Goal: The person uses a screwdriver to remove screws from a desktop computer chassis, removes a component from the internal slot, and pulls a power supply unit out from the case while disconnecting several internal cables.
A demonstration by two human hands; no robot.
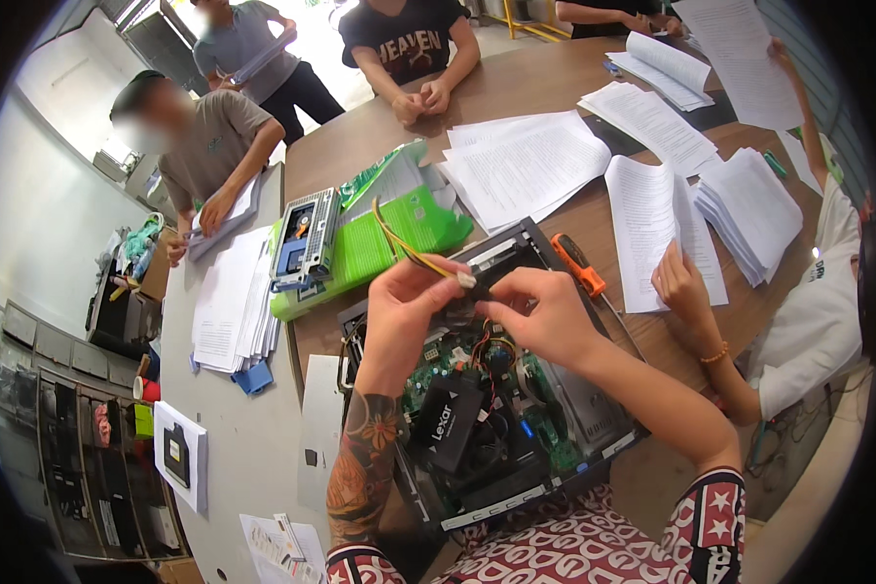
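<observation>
My left hand (409, 300) is closed in a pinch on a power cable (399, 243) with yellow and dark wires, which sticks up past its fingers. A small pale connector (467, 280) shows at the fingertips. Close beside it, my right hand (545, 310) pinches a dark piece at the same cable; my fingers partly hide its shape. Both hands are above an opened desktop computer case (594, 414) with its green circuit board exposed. Inside the case, below the hands, lies a black solid-state drive (443, 425), tilted among loose wires.
An orange-handled screwdriver (579, 265) lies right of the case. Beyond the case, a metal drive caddy (304, 238) rests on a green plastic bag (423, 226). Paper stacks (530, 165) cover much of the table. Several people stand or sit around; one person's hand (681, 282) touches papers at right.
</observation>
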